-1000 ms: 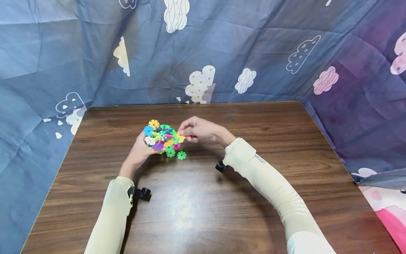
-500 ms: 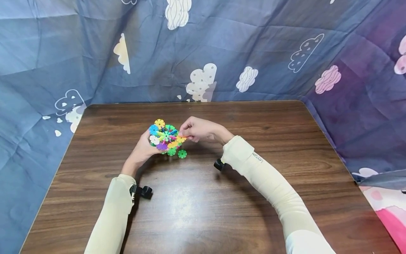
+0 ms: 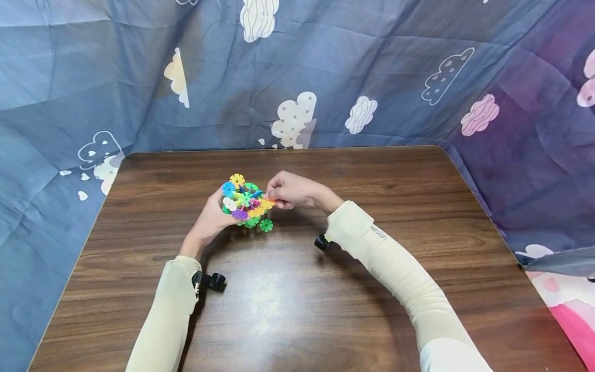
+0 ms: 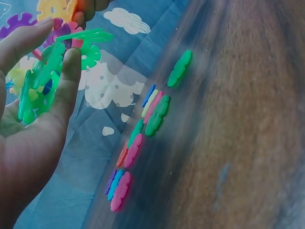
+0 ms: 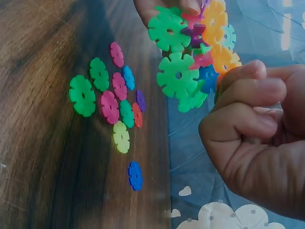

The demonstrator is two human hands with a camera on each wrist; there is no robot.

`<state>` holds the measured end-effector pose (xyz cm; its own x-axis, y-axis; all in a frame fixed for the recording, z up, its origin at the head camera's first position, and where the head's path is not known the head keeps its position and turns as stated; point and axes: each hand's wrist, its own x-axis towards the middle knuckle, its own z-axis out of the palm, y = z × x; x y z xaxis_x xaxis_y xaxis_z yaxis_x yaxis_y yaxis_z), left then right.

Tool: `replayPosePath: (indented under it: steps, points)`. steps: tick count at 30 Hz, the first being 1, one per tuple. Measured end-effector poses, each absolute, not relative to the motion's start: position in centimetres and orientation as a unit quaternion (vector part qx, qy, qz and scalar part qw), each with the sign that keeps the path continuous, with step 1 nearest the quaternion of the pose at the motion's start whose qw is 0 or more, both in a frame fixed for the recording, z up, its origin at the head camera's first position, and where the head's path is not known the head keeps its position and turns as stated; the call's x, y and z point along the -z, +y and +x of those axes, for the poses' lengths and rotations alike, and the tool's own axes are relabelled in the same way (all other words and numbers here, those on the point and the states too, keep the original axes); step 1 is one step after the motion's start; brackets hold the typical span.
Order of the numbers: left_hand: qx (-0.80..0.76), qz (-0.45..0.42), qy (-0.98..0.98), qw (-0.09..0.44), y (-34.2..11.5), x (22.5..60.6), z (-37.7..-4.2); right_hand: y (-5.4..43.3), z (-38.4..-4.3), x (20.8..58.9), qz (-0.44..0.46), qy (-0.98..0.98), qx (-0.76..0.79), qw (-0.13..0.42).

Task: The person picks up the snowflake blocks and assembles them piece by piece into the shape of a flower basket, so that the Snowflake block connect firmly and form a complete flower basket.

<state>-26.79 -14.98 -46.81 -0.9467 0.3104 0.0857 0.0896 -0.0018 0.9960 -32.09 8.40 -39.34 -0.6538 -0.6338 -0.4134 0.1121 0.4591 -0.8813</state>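
Note:
A round cluster of interlocking notched plastic discs [image 3: 246, 199], in green, yellow, orange, blue, white and purple, is held above the table in the head view. My left hand [image 3: 210, 221] grips it from the left. In the left wrist view, its thumb and fingers curl around green discs [image 4: 47, 67]. From the right, my right hand [image 3: 296, 189] pinches an orange disc [image 3: 268, 203] at the cluster's side. In the right wrist view, curled fingers [image 5: 252, 90] partly cover that lower orange disc [image 5: 225, 58].
Several loose discs lie on the wooden table [image 3: 288, 310] beneath the cluster, among them a green one [image 5: 82, 95], a pink one [image 5: 110, 108], a yellow one [image 5: 121, 137] and a blue one [image 5: 135, 175]. A patterned blue cloth [image 3: 223, 93] hangs behind the table.
My left hand and the cluster have shifted a little to the right, toward my right hand. The right hand stays nearly in place, still pinching at the orange disc.

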Motion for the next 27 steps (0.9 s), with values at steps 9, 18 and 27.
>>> replayPosePath:
  steps: [9,18,27]
  points:
    - [-0.709,0.139,0.686,0.083,-14.5,46.7,-26.5,8.1,-30.9,40.4,-0.148,0.762,0.529,0.342]
    - [-0.704,0.139,0.691,0.084,-14.7,46.2,-26.8,7.5,-30.1,40.8,-0.095,0.741,0.592,0.302]
    - [-0.700,0.125,0.700,0.065,-14.6,46.5,-27.2,7.2,-30.3,41.0,-0.084,0.719,0.623,0.296]
